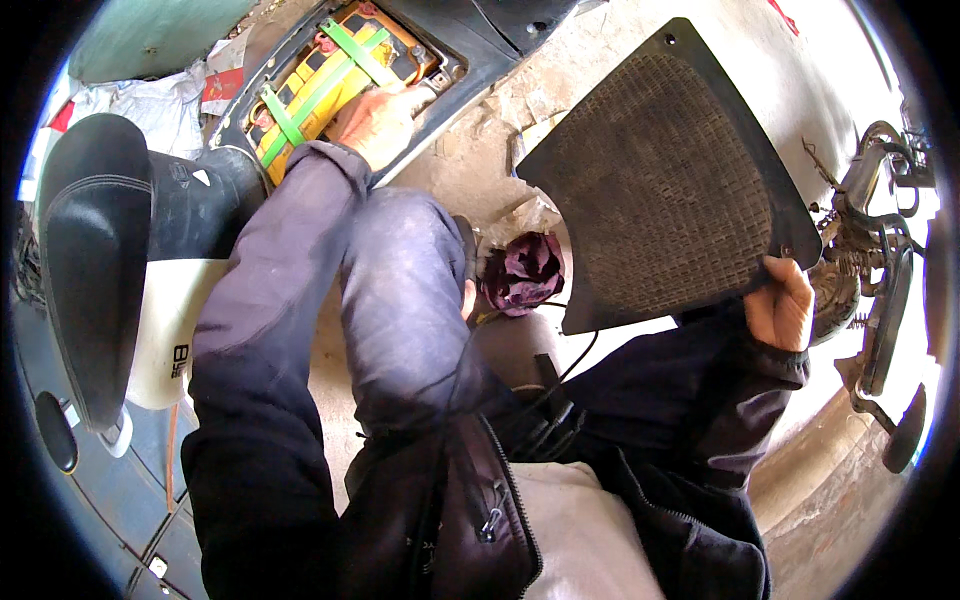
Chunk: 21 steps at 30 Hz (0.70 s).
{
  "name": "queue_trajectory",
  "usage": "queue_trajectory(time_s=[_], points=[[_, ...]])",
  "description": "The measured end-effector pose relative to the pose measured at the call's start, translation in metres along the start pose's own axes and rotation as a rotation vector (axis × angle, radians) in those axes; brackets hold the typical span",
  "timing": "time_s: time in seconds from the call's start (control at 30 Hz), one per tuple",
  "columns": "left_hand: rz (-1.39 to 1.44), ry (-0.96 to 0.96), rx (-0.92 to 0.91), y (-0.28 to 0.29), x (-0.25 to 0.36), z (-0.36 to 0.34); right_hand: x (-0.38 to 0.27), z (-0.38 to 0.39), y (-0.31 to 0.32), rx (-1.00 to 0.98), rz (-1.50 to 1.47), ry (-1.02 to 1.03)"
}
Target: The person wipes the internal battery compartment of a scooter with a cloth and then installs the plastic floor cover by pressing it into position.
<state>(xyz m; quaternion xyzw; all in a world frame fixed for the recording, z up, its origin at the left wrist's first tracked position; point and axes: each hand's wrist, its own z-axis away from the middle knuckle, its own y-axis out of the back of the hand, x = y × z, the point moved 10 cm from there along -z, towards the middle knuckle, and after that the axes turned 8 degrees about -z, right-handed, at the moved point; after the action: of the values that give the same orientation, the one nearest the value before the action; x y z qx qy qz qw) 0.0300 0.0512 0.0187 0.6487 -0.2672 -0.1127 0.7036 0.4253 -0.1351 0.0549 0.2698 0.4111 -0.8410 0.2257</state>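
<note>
Rubber floor mat [660,180], black and textured, is held up off the ground, pinched at its lower corner by the right hand [782,305]. Left hand [378,122] rests on the yellow battery pack [330,80] with green straps [350,55] in the scooter's floor bay; its grip cannot be told

**A scooter repair spot on bare concrete**

The landmark is the opened black scooter floor bay [400,60] holding yellow battery blocks under green straps [320,85]. Left of it rises a black padded seat [90,250]; far right stands a bare spring-and-metal vehicle frame [875,250]; between them lies cracked, dusty concrete [520,100].
</note>
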Motion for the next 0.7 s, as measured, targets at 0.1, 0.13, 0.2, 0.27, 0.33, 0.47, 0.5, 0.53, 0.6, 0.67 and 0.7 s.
queue_trajectory(time_s=[0.1,0.13,0.2,0.27,0.33,0.47,0.5,0.53,0.6,0.67,0.7], points=[[-0.098,0.018,-0.028,-0.009,-0.003,0.004,0.002,-0.001,-0.007,-0.084,0.029,-0.014],[-0.144,0.026,-0.048,-0.011,-0.003,0.005,-0.001,-0.002,-0.005,-0.084,0.034,-0.001],[-0.143,-0.016,-0.002,-0.011,-0.004,0.003,-0.004,-0.003,-0.001,-0.084,0.042,0.028],[-0.152,-0.074,0.005,-0.010,0.000,-0.004,-0.001,-0.003,0.001,-0.031,0.007,0.011],[-0.061,0.203,-0.115,-0.005,-0.008,-0.019,0.000,-0.004,-0.002,-0.013,0.017,0.007],[-0.079,0.080,0.145,0.012,0.004,-0.012,-0.002,-0.003,0.003,-0.017,0.071,0.023],[-0.091,0.098,0.128,0.001,-0.004,-0.009,0.000,-0.003,0.002,-0.032,0.079,0.009],[-0.091,0.110,0.110,-0.005,-0.007,-0.010,0.000,-0.001,0.000,-0.038,0.093,0.001],[-0.116,0.041,0.080,-0.010,-0.002,-0.003,0.000,0.000,-0.001,-0.047,0.040,0.045],[-0.178,-0.004,0.049,-0.009,0.006,0.002,-0.001,-0.002,0.004,-0.060,0.028,0.029],[-0.196,-0.011,0.043,-0.007,0.008,0.005,-0.001,-0.001,0.001,-0.079,0.039,0.040]])
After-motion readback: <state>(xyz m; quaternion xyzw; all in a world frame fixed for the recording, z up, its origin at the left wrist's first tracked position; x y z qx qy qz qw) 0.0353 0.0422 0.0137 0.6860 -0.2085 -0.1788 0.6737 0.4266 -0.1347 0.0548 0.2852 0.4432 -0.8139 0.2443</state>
